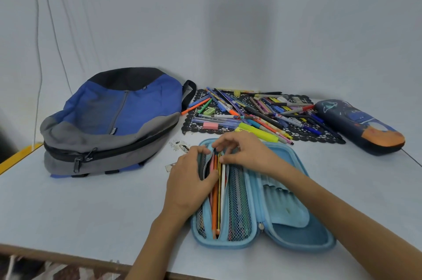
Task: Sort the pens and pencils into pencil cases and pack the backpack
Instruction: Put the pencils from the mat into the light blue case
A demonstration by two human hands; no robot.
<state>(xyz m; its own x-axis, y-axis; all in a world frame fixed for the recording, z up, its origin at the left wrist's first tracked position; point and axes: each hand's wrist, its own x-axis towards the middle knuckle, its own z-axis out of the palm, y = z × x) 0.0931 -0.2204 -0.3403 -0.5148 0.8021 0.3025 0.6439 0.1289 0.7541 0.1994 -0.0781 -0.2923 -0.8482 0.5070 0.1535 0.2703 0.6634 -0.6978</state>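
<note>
Light-blue pencil case (296, 231) open | left hand (189, 179) grips mesh flap (201, 222) | right hand (246, 151) pinches pencils (215, 199) | backpack (109, 120) left; pen pile (262, 113), dark case (360, 126) behind

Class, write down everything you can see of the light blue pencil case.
The light blue pencil case lies opened flat on the white table. It looks like a padded shell with a zip round the rim. Its left half has mesh pockets and holds pencils; its right half has a flap with loops. The left hand grips its left side; the right hand pinches the pencils' far ends.
</note>
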